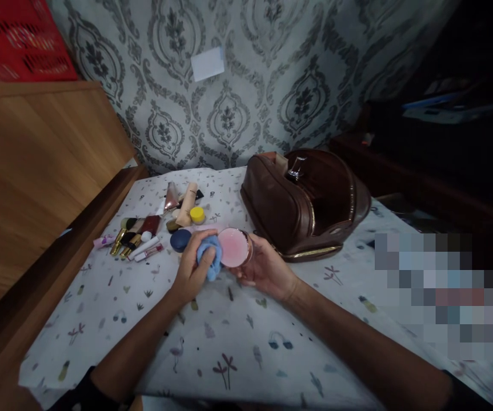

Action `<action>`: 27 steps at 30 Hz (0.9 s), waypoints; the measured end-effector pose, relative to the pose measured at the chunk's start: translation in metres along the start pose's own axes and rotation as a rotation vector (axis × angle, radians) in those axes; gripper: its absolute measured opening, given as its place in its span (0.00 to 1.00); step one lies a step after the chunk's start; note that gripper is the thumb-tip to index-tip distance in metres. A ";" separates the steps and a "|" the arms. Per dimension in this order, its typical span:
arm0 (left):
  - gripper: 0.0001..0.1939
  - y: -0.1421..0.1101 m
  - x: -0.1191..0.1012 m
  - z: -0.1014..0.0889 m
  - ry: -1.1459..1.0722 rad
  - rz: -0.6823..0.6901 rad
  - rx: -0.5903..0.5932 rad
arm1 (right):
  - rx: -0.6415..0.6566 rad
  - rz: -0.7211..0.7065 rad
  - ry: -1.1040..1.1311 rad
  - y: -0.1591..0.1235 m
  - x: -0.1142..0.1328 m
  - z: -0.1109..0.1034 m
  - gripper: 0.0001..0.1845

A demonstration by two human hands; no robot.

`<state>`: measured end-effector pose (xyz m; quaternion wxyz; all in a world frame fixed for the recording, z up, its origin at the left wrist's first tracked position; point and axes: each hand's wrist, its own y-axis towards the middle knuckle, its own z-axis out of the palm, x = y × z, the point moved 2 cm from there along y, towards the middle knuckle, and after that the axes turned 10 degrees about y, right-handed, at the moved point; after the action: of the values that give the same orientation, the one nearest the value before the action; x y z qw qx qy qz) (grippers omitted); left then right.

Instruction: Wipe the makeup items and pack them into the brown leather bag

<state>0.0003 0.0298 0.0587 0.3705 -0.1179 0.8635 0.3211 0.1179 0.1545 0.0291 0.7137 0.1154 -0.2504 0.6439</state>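
Note:
My right hand (pixel 269 265) is wrapped round a small round jar (pixel 234 248) with a pink top face and a shiny rim, tilted toward me. In my left hand (pixel 195 257) is a bunched blue cloth (pixel 209 258), pressed against the jar's left edge. Just left of that hand lies a round dark blue case (pixel 180 240). A brown bag (pixel 278 200) stands close behind my right hand with its zip undone. A silver-capped bottle (pixel 297 166) pokes up from the bag's opening.
Several cosmetics lie at the left, among them a beige tube (pixel 187 204), a yellow-lidded pot (pixel 197 215), gold tubes (pixel 119 242) and a lip gloss (pixel 148 253). A wooden panel (pixel 49 171) borders the patterned tablecloth (pixel 212 365) at left. A red crate (pixel 19 43) sits above it.

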 end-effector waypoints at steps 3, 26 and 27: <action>0.34 0.000 0.002 0.003 0.037 0.095 0.124 | 0.000 -0.058 -0.034 0.001 -0.001 0.001 0.20; 0.22 0.002 0.006 0.009 -0.172 -0.184 0.163 | 0.021 -0.475 -0.662 0.000 0.003 -0.001 0.43; 0.23 0.002 0.007 0.009 -0.175 -0.196 0.161 | 0.012 -0.492 -0.686 0.000 0.003 -0.001 0.43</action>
<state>-0.0003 0.0376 0.0498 0.4823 -0.1430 0.8352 0.2224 0.1179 0.1581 0.0297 0.7209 0.3834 -0.4346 0.3801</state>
